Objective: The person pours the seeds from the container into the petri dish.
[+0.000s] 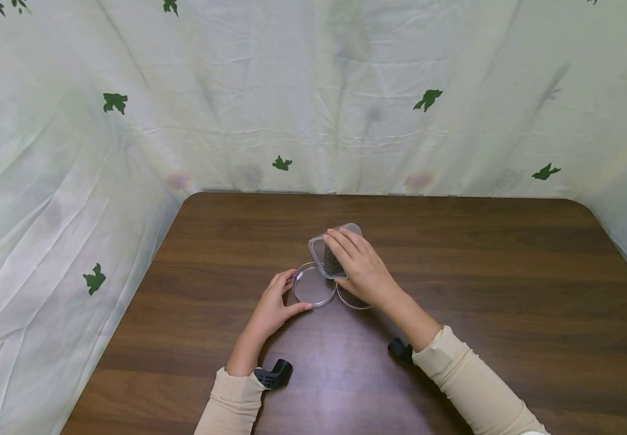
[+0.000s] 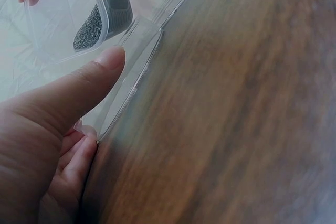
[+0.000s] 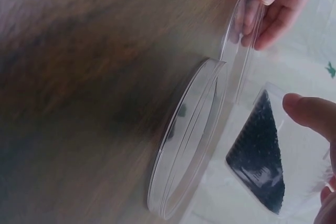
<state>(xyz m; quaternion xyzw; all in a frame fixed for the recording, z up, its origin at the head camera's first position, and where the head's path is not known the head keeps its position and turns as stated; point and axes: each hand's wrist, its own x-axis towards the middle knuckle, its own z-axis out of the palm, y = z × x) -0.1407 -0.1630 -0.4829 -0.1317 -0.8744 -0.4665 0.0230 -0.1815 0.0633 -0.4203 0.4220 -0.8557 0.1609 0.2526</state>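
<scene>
My left hand (image 1: 271, 311) holds a clear round petri dish (image 1: 313, 291) by its side on the table, thumb at the near edge and fingers at the far left. In my right hand (image 1: 364, 272) is a clear plastic container (image 1: 317, 248), gripped from above and tilted over the dish. Dark granules (image 2: 88, 31) have slid into a slanted heap inside the container, as the right wrist view also shows. Partly beneath the right hand lies a second clear round dish piece (image 3: 181, 153), touching or very near the first. No granules can be made out in either dish.
The brown wooden table (image 1: 210, 254) extends around both hands. Behind it and at the sides hangs a pale cloth (image 1: 226, 90) with green leaf-like patches. A black strap device (image 1: 274, 374) sits on the left wrist, another (image 1: 400, 350) on the right.
</scene>
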